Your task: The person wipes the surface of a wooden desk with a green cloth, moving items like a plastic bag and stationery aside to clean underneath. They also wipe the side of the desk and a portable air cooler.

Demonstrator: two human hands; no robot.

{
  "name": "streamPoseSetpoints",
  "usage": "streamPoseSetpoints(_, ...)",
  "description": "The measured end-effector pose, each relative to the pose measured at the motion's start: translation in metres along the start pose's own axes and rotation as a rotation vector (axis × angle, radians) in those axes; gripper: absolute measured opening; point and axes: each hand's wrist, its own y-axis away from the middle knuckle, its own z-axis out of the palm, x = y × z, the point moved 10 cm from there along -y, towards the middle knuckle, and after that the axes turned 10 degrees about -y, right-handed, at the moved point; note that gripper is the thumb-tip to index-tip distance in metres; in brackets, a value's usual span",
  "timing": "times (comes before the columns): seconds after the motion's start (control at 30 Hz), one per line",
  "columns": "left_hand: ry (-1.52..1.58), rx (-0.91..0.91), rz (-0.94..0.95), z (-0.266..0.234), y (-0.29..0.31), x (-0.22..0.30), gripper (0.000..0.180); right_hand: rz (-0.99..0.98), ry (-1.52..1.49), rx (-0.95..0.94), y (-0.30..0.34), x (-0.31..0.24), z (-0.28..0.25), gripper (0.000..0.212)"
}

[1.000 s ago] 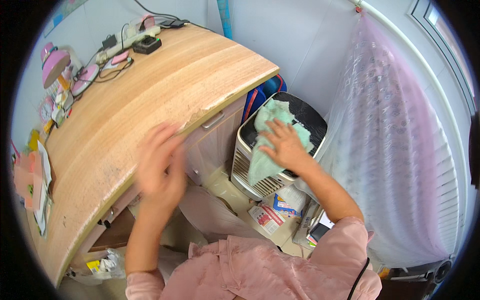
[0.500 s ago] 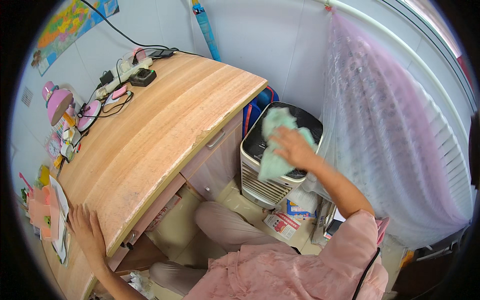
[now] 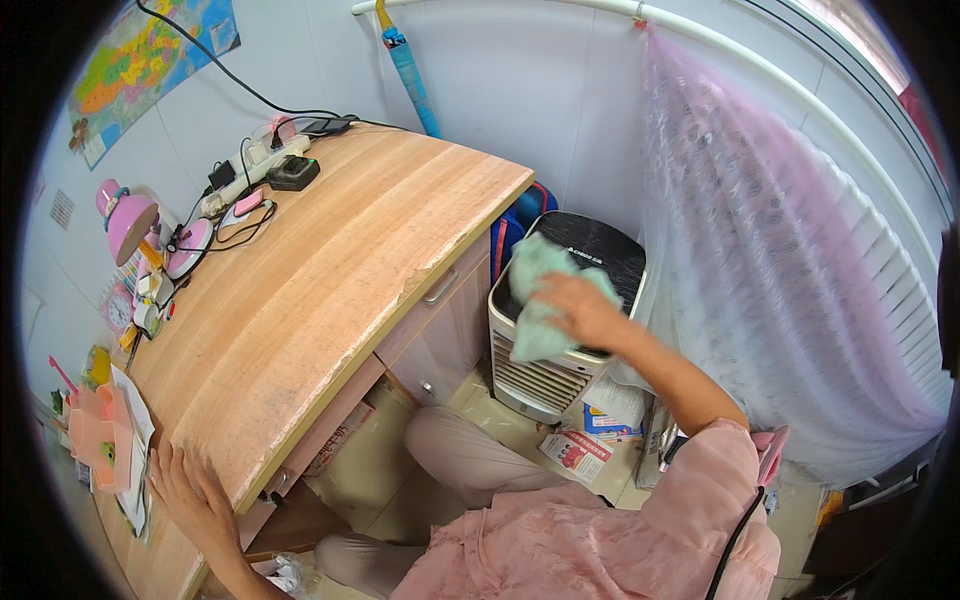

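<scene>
Grip of my right hand [image 3: 585,312] stays pinched on green cloth [image 3: 535,300] atop air cooler [image 3: 580,262], centre frame; left hand [image 3: 190,490] now spread flat on desk [image 3: 320,260], lower left.

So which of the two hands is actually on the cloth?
The right hand, pressing the pale green cloth onto the black top of the air cooler. The left hand lies flat on the wooden desk.

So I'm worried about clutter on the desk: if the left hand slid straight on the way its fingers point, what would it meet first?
The left hand lies flat on the wooden desk, fingers pointing up-left. First in line, probably, are the white papers under the peach paper fan; depth is unclear.
</scene>
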Motion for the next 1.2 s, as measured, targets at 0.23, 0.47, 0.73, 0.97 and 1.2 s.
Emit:
streamPoseSetpoints(0.23,0.144,-0.225,-0.052,0.014,0.001,0.006,0.034,0.38,0.271,0.271,0.023,0.065,-0.031,0.051)
streamPoseSetpoints(0.47,0.184,-0.197,-0.065,0.016,0.002,0.006,0.031,0.013,-0.279,0.016,-0.013,-0.043,0.014,0.046)
streamPoseSetpoints(0.73,0.211,-0.205,-0.089,0.015,0.0,0.005,0.032,0.384,-0.444,0.855,-0.115,-0.012,-0.09,0.041)
streamPoseSetpoints(0.97,0.236,-0.221,-0.139,0.01,0.004,0.0,0.032,-0.272,-0.105,0.101,-0.184,-0.142,0.001,0.047)
streamPoseSetpoints(1.2,0.27,-0.194,-0.141,0.005,-0.004,0.01,0.032,0.445,0.002,0.155,-0.227,0.013,-0.052,0.041)
